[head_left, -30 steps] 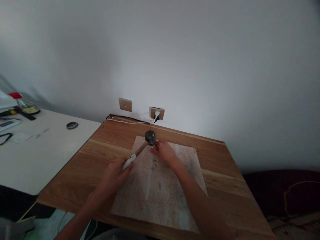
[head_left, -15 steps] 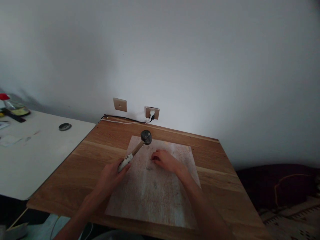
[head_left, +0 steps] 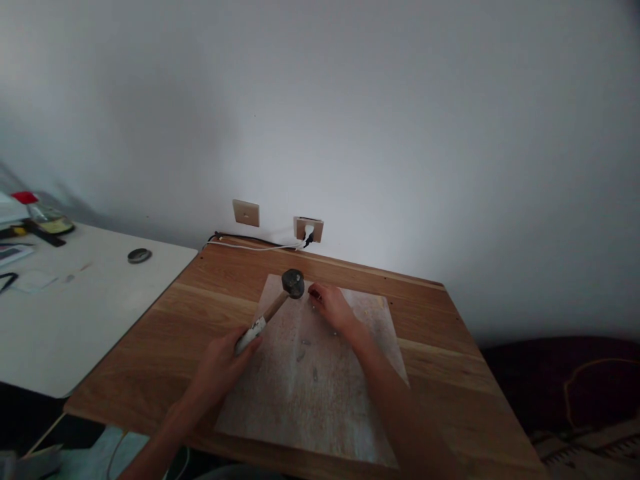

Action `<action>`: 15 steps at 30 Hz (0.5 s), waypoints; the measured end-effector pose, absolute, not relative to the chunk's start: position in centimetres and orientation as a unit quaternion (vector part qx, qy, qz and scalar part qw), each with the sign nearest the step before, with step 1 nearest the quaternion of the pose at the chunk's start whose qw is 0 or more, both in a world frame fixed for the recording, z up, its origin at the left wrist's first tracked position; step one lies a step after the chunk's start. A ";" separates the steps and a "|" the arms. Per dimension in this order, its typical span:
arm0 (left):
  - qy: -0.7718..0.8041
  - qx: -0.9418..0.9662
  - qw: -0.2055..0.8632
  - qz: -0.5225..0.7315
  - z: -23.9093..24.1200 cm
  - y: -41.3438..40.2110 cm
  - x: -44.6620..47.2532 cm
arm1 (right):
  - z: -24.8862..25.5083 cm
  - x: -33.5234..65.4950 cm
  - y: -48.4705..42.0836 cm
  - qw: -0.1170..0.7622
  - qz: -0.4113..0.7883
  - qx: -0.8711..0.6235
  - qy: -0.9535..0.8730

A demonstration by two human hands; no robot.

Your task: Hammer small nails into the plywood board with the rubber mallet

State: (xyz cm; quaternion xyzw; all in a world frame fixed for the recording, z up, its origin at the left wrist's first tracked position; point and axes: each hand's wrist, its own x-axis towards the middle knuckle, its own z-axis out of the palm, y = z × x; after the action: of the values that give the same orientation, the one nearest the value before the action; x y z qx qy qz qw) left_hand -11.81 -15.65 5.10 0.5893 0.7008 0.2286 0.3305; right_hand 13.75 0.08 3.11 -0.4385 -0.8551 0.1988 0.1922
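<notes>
My left hand [head_left: 225, 360] is wrapped round the white-coated lower handle of a mallet [head_left: 293, 283] with a dark, rounded head. The mallet points away from me, its head above the far part of a pale, worn board [head_left: 300, 417]. Just right of the mallet head, my right hand [head_left: 333, 308] is over the board with its fingers curled together. What those fingers hold, if anything, is too small or hidden to make out. Several tiny bits, one of them a small grey piece [head_left: 305, 343], lie on the board's middle.
The board rests on a wooden tabletop [head_left: 190, 340] set against the wall. At the back, cables run to a wall socket [head_left: 309, 229]. A white table [head_left: 100, 300] adjoins at left, bearing a round dark lid [head_left: 139, 255] and a red-capped bottle [head_left: 50, 219].
My right hand has moved away from me toward the board's far edge, close to the mallet head. My left hand keeps hold of the mallet. The view has shifted slightly left.
</notes>
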 end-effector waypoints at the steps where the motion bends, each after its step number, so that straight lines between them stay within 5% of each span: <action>1: 0.701 0.588 0.333 0.229 5.0 -15.7 -11.9 | 2.9 13.8 0.0 0.191 0.186 -0.435 -0.860; 15: 0.702 0.599 0.325 0.206 5.2 -14.4 -10.9 | 2.8 13.7 -0.5 0.142 0.161 -0.467 -0.858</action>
State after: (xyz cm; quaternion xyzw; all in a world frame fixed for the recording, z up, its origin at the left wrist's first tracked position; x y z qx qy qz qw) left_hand -10.89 -14.43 5.18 0.5990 0.7022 0.2061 0.3250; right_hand 13.72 -0.53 2.82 -0.4673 -0.8577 0.1613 0.1416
